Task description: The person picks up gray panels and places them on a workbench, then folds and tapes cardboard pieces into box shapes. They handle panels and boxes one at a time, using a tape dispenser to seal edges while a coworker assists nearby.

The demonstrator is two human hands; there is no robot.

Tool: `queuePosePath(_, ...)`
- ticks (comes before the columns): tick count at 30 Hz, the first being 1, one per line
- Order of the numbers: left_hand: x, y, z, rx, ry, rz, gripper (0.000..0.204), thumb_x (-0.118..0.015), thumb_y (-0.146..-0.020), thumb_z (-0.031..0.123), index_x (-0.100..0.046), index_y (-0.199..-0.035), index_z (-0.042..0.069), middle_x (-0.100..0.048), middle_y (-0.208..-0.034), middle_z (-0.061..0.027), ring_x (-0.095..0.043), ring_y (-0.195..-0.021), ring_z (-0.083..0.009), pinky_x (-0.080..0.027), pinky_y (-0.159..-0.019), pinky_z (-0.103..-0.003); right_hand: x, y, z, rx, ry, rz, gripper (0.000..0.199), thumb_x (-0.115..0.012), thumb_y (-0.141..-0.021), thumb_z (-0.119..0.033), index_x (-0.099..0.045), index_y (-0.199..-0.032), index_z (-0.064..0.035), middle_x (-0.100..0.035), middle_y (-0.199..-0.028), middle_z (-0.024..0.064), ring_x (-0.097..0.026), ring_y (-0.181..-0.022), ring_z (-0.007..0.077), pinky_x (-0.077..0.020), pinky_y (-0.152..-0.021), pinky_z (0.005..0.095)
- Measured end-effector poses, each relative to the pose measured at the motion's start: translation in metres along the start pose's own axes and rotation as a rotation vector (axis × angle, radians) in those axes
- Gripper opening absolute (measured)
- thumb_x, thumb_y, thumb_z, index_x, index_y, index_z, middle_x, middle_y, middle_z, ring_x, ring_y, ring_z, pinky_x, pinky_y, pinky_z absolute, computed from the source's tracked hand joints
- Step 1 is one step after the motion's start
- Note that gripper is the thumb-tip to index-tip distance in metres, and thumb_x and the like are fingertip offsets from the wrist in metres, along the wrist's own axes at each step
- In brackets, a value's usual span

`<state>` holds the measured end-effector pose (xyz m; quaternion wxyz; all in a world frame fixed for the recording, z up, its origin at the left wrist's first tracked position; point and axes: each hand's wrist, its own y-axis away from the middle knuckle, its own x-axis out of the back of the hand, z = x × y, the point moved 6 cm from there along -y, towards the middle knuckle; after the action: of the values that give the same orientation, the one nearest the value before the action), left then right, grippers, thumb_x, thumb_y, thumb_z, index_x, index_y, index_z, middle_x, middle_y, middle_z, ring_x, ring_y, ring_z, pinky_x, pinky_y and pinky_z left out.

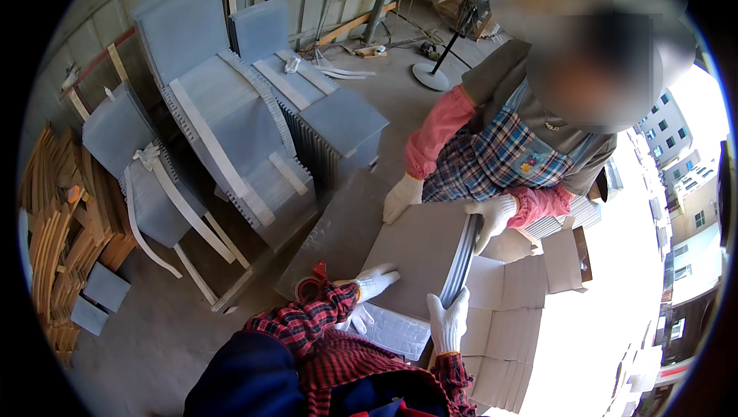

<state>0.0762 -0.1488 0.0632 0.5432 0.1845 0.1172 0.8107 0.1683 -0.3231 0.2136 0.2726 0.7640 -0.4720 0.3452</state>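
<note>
A stack of flat grey tiles lies in front of me, its layered edges showing on the right. My left hand, in a white glove, rests with fingers stretched over the stack's left edge. At the near right corner, my right hand presses on the stack with its thumb and fingers around the corner. Facing me, a co-worker's gloved hands touch the far side: one hand at the far left corner, the other hand at the far right corner. A red tape dispenser is beside my left forearm.
A shiny wrapped pack lies under the stack's near edge. Folded cardboard boxes stand on the right, with an open carton behind. Tall grey tile piles lean on racks at left, near wooden strips. A fan stands farther back.
</note>
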Motion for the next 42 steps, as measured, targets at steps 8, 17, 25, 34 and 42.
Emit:
queuePosePath(8,0.070,0.027,0.110,-0.594,0.359,0.186,0.032,-0.057,-0.102,0.014,-0.064,-0.130,0.000,-0.068,-0.125,-0.0112,-0.065,-0.113,-0.0189,-0.050,-0.100,-0.030,-0.027,0.042,-0.044,0.214,0.246,0.273,0.083,-0.071,-0.087,-0.037,-0.036,-0.146,0.0092,-0.062,-0.115,0.0285,-0.062,-0.101,0.0429,-0.0494,-0.087,0.0506)
queuePosePath(17,-0.002,0.037,0.223,-1.434,-0.473,-0.238,0.023,-0.069,-0.088,0.017,-0.073,-0.109,0.009,-0.072,-0.105,-0.0101,-0.067,-0.099,-0.0317,-0.053,-0.090,-0.041,-0.040,0.055,-0.056,0.120,0.211,0.276,0.080,-0.071,-0.087,-0.036,-0.038,-0.146,0.0074,-0.064,-0.114,0.0283,-0.065,-0.098,0.0428,-0.0510,-0.084,0.0510)
queuePosePath(25,-0.006,-0.005,0.192,-1.133,-0.824,-0.360,0.026,-0.056,-0.094,0.034,-0.078,-0.092,0.020,-0.074,-0.090,-0.0044,-0.068,-0.097,-0.0246,-0.032,-0.117,-0.052,-0.057,0.060,-0.007,-0.014,-0.603,0.170,0.062,-0.058,-0.099,-0.048,-0.056,-0.137,0.0004,-0.063,-0.122,0.0152,-0.060,-0.110,0.0267,-0.0463,-0.095,0.0382)
queuePosePath(34,0.003,-0.006,0.201,-1.205,-0.769,-0.315,0.021,-0.063,-0.090,0.033,-0.076,-0.087,0.018,-0.074,-0.087,-0.0007,-0.067,-0.094,-0.0233,-0.041,-0.106,-0.046,-0.188,0.040,0.046,-0.517,-1.741,0.558,0.067,-0.036,-0.106,-0.055,-0.050,-0.139,0.0012,-0.058,-0.133,0.0136,-0.055,-0.120,0.0262,-0.0420,-0.105,0.0413)
queuePosePath(42,0.032,-0.007,0.203,-1.244,-0.716,-0.235,0.020,-0.069,-0.086,0.031,-0.077,-0.086,0.013,-0.073,-0.087,-0.0015,-0.066,-0.091,-0.0234,-0.045,-0.096,-0.040,-0.203,0.026,0.026,-0.300,-1.761,0.442,0.064,-0.031,-0.108,-0.050,-0.046,-0.138,0.0038,-0.060,-0.126,0.0122,-0.058,-0.114,0.0235,-0.0472,-0.100,0.0397)
